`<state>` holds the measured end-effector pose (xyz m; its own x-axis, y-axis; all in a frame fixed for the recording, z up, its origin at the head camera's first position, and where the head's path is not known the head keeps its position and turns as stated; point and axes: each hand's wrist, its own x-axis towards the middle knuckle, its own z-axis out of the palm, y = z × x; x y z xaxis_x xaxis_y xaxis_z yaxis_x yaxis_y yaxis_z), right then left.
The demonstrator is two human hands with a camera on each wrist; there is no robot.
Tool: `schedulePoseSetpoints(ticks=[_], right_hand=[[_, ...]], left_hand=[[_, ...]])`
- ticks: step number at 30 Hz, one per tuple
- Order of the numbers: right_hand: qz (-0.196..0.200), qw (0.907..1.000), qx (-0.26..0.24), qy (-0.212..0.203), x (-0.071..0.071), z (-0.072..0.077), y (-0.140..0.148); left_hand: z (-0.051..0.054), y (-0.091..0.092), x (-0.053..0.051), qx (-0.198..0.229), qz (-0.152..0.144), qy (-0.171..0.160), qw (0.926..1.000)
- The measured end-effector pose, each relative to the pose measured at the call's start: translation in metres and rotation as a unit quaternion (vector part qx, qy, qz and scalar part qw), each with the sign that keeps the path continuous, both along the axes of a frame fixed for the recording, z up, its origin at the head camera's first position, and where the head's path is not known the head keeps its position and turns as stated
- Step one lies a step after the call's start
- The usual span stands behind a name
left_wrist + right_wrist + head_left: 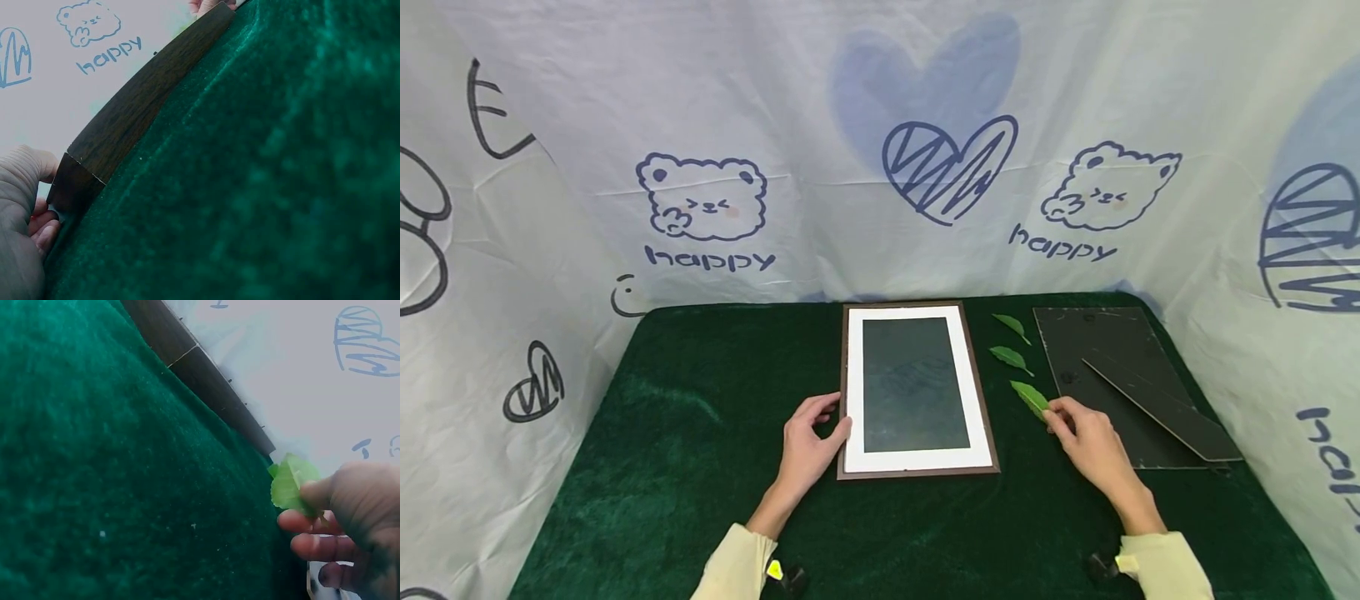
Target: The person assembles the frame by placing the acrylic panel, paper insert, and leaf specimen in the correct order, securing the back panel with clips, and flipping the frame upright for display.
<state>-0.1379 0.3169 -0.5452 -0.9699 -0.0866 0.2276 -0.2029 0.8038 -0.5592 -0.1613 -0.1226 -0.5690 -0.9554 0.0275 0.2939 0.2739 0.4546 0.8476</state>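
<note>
My right hand [1093, 442] pinches the stem end of a green leaf [1028, 397] between thumb and fingertips. In the right wrist view the leaf [289, 484] stands out from the fingertips, near the frame's side. My left hand [808, 437] holds the left edge of a brown picture frame [917, 476], thumb on the rim and fingers curved at its side. The frame lies flat with a white mat [855, 375] around a dark panel [913, 383]. Two more leaves, an upper one [1013, 326] and a middle one [1011, 358], lie to its right.
A black backing board [1093, 333] lies at the right of the table, its hinged stand [1172, 412] tilted up over it. Dark green velvet cloth [685, 467] covers the table. White printed curtains [827, 233] hang behind and at both sides.
</note>
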Motion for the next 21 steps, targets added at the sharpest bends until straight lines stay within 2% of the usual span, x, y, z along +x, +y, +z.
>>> schedulePoseSetpoints(ticks=[5, 10, 14, 21], right_hand=[[-0.012, 0.9995, -0.028, -0.005, 0.0, 0.002, 0.001], [-0.042, 0.9977, -0.013, -0.051, 0.003, 0.012, 0.003], [-0.044, 0.9955, 0.013, -0.083, 0.007, 0.019, 0.004], [-0.048, 0.9956, 0.051, -0.062, 0.011, 0.023, -0.001]], left_hand=[[0.0, -0.001, 0.001, 0.0, 0.001, 0.005, 1.0], [-0.001, 0.0, 0.002, 0.002, 0.0, 0.011, 0.9999], [-0.003, 0.0, 0.001, 0.002, 0.001, 0.012, 0.9999], [0.002, -0.001, 0.0, -0.009, -0.007, 0.006, 0.9999]])
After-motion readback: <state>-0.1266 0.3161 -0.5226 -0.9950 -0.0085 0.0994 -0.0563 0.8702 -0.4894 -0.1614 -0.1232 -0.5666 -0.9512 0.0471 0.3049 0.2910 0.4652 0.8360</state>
